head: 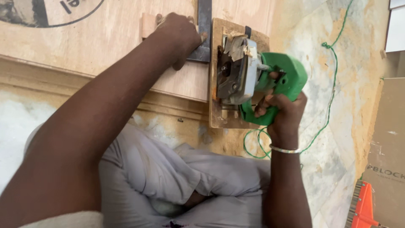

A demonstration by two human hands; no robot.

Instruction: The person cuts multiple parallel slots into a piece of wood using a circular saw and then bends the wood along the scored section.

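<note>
Right hand [282, 110]: closed around the green handle of the saw [257, 80]; fingers are wrapped under the grip, wrist carries a thin bangle [285, 149]. The saw, a green and grey circular type, is seated on a small wooden base [218, 110] that overhangs the near edge of the plywood [118, 42]. Its metal guard faces left, toward the square.

Left hand [179, 34]: pressed flat, fingers together and curled slightly, onto a dark metal square [204, 31] lying on the plywood. The square's long blade runs far to near, just beside the left edge of the saw base; contact between the two cannot be told. A small pale wood block [147, 24] is seen just left of this hand.

The plywood sheet lies far and left in the scene, resting on a layer of boards. A green cord [333, 71] is trailed from the saw across the stone floor [350, 105] on the right. An orange tool [363, 209] is noted at the near right corner, well apart from the hands. Grey trousers [168, 177] fill the near centre.
</note>
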